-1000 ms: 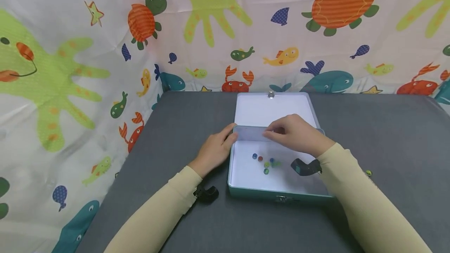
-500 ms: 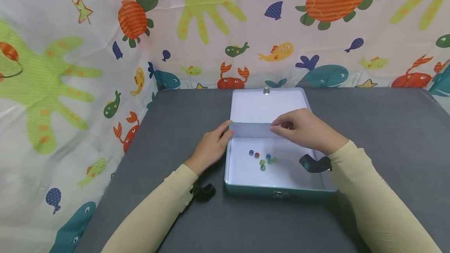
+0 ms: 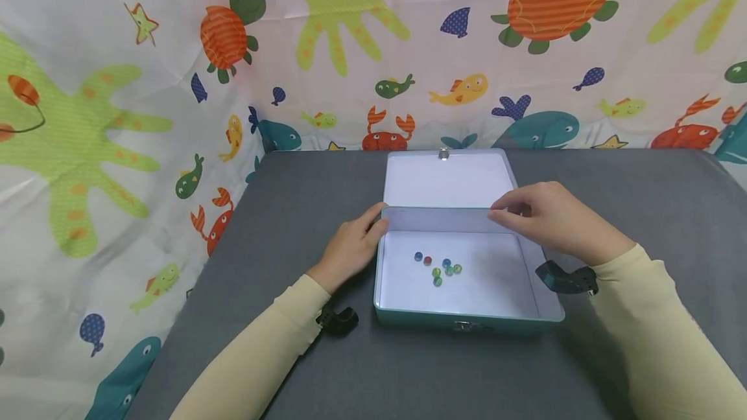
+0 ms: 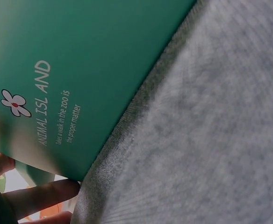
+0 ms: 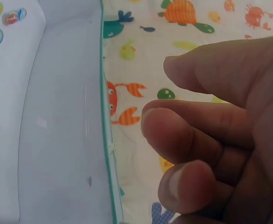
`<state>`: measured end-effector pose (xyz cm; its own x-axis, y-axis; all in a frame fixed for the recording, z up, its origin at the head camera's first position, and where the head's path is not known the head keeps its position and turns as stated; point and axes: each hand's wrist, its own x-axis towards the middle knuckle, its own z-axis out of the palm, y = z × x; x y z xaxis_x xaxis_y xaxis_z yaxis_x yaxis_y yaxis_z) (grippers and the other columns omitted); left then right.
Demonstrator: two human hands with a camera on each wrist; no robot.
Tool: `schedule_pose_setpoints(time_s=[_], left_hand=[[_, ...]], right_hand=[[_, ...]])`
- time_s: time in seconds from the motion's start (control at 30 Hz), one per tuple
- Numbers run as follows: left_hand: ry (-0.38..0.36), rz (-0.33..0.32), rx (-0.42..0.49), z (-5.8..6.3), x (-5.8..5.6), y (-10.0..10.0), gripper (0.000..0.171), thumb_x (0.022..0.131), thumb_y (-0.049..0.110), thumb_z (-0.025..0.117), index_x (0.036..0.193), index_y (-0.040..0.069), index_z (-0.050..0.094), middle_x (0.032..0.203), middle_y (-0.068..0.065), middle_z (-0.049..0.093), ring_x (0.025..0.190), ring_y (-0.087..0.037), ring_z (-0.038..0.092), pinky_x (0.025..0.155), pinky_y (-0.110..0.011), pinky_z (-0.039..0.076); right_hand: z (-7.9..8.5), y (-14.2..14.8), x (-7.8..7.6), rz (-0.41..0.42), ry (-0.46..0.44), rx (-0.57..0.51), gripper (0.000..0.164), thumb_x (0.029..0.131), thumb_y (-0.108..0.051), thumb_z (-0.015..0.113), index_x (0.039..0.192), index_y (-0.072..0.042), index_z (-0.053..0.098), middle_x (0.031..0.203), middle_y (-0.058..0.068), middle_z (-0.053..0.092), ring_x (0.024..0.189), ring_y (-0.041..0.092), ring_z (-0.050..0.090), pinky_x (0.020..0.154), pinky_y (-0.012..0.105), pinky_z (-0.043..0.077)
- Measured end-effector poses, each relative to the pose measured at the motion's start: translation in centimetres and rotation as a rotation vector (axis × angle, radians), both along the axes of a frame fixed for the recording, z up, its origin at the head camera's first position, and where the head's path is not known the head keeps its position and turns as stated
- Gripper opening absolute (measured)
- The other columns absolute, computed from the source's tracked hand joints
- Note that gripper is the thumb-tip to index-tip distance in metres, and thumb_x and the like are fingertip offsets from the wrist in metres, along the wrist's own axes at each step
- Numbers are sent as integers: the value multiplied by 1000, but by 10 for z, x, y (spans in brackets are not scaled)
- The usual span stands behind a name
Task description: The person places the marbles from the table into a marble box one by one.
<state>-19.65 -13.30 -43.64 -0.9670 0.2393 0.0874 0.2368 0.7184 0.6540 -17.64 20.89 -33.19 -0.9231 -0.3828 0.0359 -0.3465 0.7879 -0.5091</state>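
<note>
A shallow green tin box with a white inside lies on the table, its lid folded back. Several glass marbles, blue, red and green, sit on its floor left of the middle. At the back left corner my left hand grips the box, thumb over the rim and fingers behind. Its green side, printed with a flower and words, fills much of the left wrist view. Over the back right part of the rim hovers my right hand, fingers loosely bent, thumb apart, nothing held.
The box stands on a grey tabletop. Behind it and to the left hangs a white cloth printed with sea animals. A black wrist camera is strapped on the left wrist, another on the right.
My right hand has moved to the right along the back of the box. My left hand keeps its grip. A marble seen earlier right of the box is out of sight now.
</note>
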Motion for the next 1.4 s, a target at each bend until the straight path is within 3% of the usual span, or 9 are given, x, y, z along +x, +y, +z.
schedule_pose_setpoints(time_s=[0.27, 0.57, 0.9, 1.23, 1.4], left_hand=[[0, -8, 8, 1, 0, 3, 58, 109, 56, 40, 159, 28, 49, 145, -5, 65, 127, -24, 65, 110, -53, 48], [-4, -1, 5, 2, -1, 7, 57, 109, 56, 40, 159, 29, 49, 145, -6, 65, 127, -24, 65, 109, -53, 49], [-1, -23, -3, -1, -2, 9, 58, 109, 55, 41, 160, 28, 47, 148, -5, 62, 131, -25, 63, 110, -53, 48], [8, -30, 3, -3, -4, 11, 58, 109, 57, 41, 159, 29, 49, 144, -7, 65, 125, -26, 66, 108, -54, 49], [15, -33, 17, -4, -4, 7, 58, 109, 59, 40, 158, 29, 49, 143, -7, 66, 122, -25, 67, 108, -54, 50]], right_hand=[[-5, 20, 6, -25, 3, 10, 26, 98, -27, 76, 116, -9, 81, 100, 3, 77, 83, 20, 63, 70, 31, 57], [-9, 40, 10, -64, -3, 25, 29, 99, -26, 74, 122, -8, 77, 81, 1, 66, 75, 21, 56, 60, 29, 49], [-20, 71, 20, -112, 4, 29, 33, 99, -29, 74, 123, -6, 75, 78, -1, 64, 71, 17, 54, 56, 28, 45], [-30, 96, 28, -132, -39, 82, 34, 100, -31, 74, 119, -3, 77, 92, 2, 75, 74, 15, 57, 60, 27, 50], [-28, 103, 26, -100, -81, 133, 32, 97, -28, 77, 115, -2, 79, 88, -1, 74, 73, 14, 56, 59, 27, 48]])
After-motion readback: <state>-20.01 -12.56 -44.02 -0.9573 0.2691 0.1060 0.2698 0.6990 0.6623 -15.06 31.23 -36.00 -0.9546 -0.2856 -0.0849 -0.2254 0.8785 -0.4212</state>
